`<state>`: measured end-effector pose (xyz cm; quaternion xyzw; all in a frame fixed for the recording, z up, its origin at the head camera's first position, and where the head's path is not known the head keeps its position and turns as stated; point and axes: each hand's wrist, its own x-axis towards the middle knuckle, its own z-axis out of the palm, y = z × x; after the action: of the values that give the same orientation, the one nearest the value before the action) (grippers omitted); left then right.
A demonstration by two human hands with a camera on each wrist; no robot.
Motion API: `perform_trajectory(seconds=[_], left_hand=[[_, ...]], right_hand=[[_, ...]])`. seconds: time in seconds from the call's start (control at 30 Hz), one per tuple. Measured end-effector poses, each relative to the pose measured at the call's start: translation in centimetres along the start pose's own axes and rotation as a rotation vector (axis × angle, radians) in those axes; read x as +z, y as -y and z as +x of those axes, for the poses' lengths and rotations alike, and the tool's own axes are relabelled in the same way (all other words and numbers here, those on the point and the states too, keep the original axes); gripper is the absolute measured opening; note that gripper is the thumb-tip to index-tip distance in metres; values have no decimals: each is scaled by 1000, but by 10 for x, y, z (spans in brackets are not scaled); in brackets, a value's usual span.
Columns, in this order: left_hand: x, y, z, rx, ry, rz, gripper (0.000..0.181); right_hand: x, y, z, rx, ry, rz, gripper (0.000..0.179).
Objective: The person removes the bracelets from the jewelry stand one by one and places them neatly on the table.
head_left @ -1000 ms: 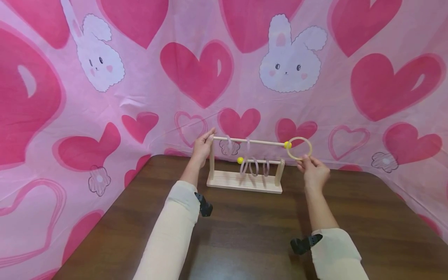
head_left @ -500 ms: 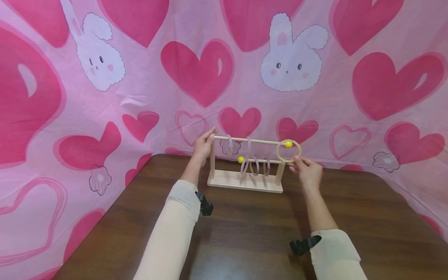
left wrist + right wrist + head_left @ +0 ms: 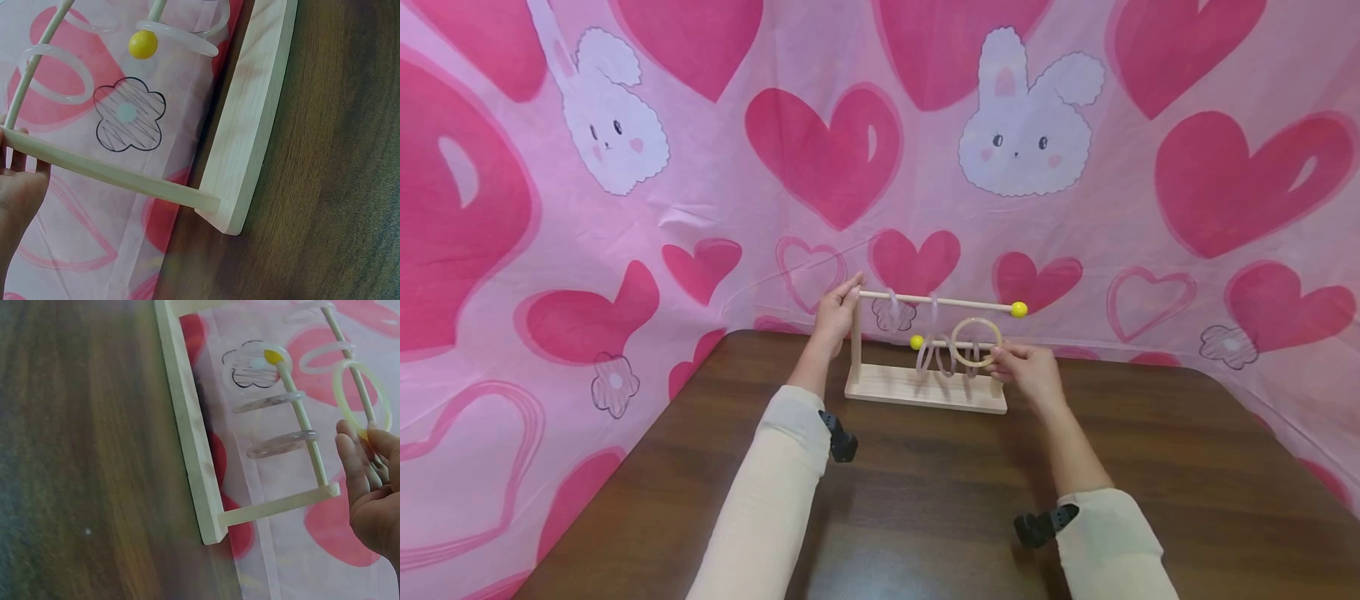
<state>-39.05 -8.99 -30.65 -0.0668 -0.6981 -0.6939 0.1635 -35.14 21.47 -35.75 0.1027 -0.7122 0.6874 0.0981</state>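
A pale wooden bangle stand (image 3: 925, 402) stands on the table. Its two rods each end in a yellow ball, the upper one pointing right and the lower one left. My left hand (image 3: 835, 321) grips the top of the tall left post, fingers behind it in the left wrist view. Between thumb and fingertips, my right hand (image 3: 1033, 375) pinches a pale yellow bangle (image 3: 976, 320). In the head view this bangle overlaps the lower rod's right part, below the upper rod. Two pale bangles (image 3: 935, 310) hang on the upper rod, and three purplish bangles (image 3: 946, 357) on the lower.
The dark wooden table (image 3: 917, 500) reaches back to a pink cloth (image 3: 700, 208) printed with hearts and rabbits, close behind the stand. A black wrist camera (image 3: 840, 437) is strapped on each sleeve.
My right hand has carried the yellow bangle left and downward, from beside the upper rod's ball to in front of the lower rod. The left hand and the stand stay put.
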Motion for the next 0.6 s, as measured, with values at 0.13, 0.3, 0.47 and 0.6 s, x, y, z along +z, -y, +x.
perform_trajectory(seconds=[0.13,0.3,0.47,0.6], left_hand=[[0,0,0,2,-1,1,36],[-1,1,2,4,3,8,36],[-1,1,2,0,2,12,35],[0,2,2,2,0,5,35]], right_hand=[[15,21,-14,87,80,-96,37],[23,16,-15,128,225,-174,35],[28,12,-16,146,342,-233,32],[31,10,-18,135,428,-275,29]])
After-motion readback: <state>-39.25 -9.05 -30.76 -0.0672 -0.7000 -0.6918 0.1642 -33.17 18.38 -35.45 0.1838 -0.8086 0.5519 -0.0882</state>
